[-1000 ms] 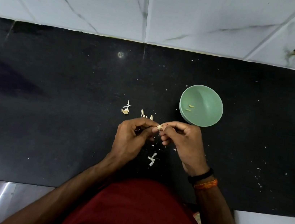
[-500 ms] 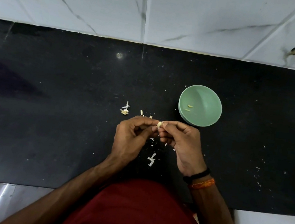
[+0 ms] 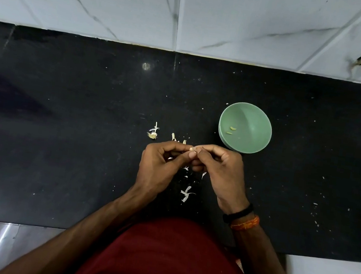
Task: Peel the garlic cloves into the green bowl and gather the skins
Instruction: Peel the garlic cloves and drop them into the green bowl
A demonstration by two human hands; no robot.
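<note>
Garlic clove (image 3: 193, 148) is pinched between left hand (image 3: 158, 168) and right hand (image 3: 222, 175) at frame centre; strip skin, then drop into green bowl (image 3: 259, 115)

Polished black stone countertop (image 3: 58, 143), glossy, finely speckled, is reflecting light. Glazed white marble-patterned wall tiles (image 3: 124, 1) with grey veins are showing a smooth sheen. Round pale green bowl (image 3: 258, 117), apparently plastic, is looking smooth and matt. Thin white papery garlic skins (image 3: 185, 194) are lying dry and crinkled. Dark red cloth garment (image 3: 168, 263) is appearing soft, matt.
</note>
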